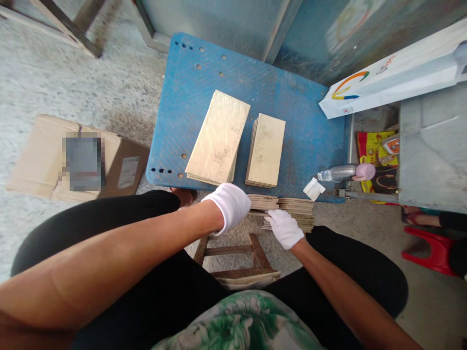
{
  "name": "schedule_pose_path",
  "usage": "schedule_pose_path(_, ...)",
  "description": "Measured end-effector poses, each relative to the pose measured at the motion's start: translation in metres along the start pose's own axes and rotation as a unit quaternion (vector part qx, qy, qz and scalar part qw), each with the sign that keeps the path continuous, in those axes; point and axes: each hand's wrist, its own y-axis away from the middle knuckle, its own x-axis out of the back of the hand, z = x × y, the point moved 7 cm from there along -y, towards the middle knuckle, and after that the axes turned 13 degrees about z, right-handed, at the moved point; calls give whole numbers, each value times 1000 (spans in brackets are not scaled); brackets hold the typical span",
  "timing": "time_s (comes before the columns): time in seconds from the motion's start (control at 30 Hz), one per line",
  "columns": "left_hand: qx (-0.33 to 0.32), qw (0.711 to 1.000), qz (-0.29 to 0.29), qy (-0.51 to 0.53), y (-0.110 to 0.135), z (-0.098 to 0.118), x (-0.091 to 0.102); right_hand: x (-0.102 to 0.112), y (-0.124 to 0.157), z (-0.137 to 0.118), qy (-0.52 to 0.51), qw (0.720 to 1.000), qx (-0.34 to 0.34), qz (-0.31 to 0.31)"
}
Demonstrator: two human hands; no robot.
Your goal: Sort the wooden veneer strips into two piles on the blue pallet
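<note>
My left hand [230, 206], in a white glove, is closed at the near edge of the blue plastic table [306, 112]. Its curled fingers face away from me, so what they hold is hidden. My right hand [285, 228], gloved alike, has its fingertips closed on the end of a thin wooden board [257, 213] that reaches toward the left hand. Piled thin wooden boards [296, 206] sit edge-on below the table edge, beside the right hand. On the table lie a larger stack of pale boards [219, 133] and a narrower stack [266, 150].
Right on the table are a crumpled white tissue [314, 189] and a clear bottle with a pink cap [337, 173]. A white bag [394, 68] leans over the far right corner. A cardboard box [44, 155] stands left, a wooden stool [229, 250] below, a red stool [430, 250] right.
</note>
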Motion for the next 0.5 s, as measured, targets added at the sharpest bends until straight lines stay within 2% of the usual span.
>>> schedule_pose_path(0.17, -28, 999, -40, -11, -1, 12, -14, 37, -3, 8, -109, 986, 36, 122)
schedule_pose_path(0.27, -18, 999, -35, 15, -4, 15, -25, 63, -24, 25, -153, 973, -20, 173)
schedule_pose_path(0.4, 6, 1000, -10, 29, -16, 10, -32, 78, -59, 47, -241, 948, -115, 172)
schedule_pose_path(0.5, 81, 993, 49, 65, -29, -5, -21, 73, -79, 53, -311, 927, -166, 126)
